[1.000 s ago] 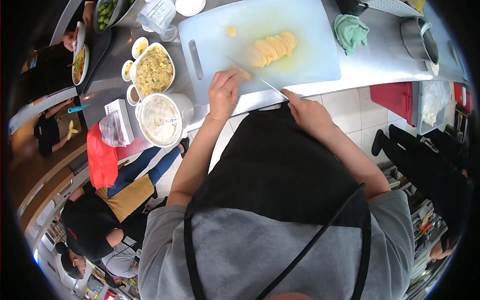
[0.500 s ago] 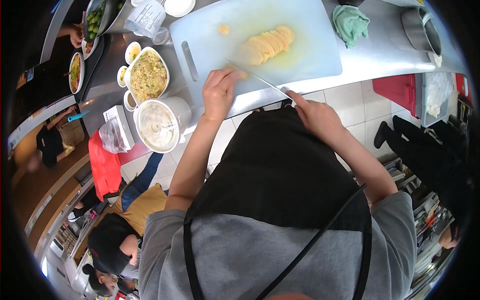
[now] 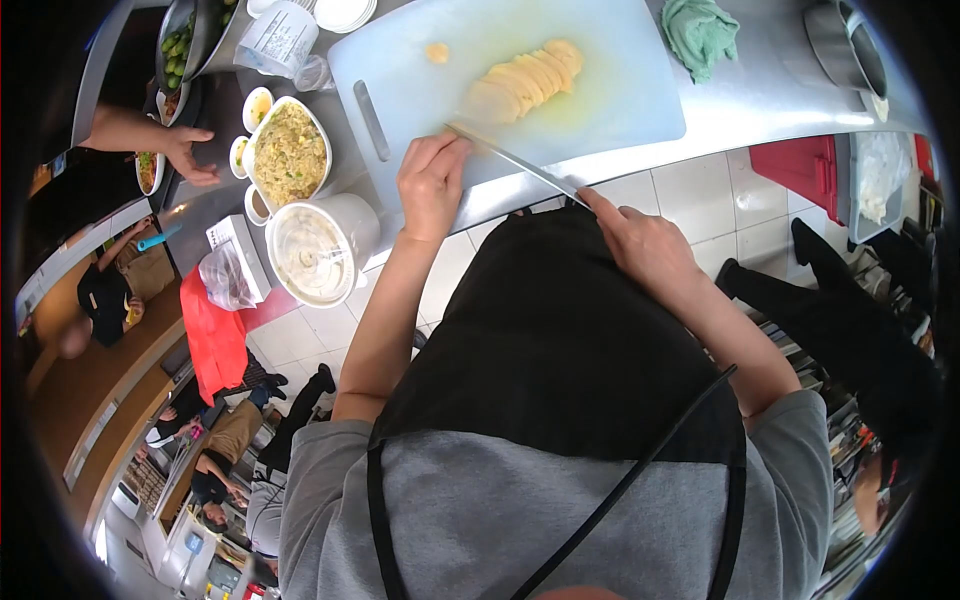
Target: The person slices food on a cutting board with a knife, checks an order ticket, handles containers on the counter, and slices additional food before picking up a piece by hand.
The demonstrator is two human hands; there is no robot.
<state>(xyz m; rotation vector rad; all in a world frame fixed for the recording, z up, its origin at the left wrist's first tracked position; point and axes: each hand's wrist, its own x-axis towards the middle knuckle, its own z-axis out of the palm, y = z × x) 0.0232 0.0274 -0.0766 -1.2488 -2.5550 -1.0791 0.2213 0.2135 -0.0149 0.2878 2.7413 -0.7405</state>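
In the head view, the right hand's fingers wrap the knife (image 3: 530, 166); its handle is hidden. The left hand's (image 3: 432, 187) fingers bunch at its tip, any pinched piece indistinct. Yellow slices (image 3: 527, 82) lie fanned on the cutting board (image 3: 600, 60), whose far edge is cut off.

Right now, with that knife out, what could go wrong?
The left hand has its fingertips very close to the knife in the right hand, so a slip might nick them. The big tub is near the edge of the counter and could get bumped off. Another person's hand is out near the small cups and might knock one.
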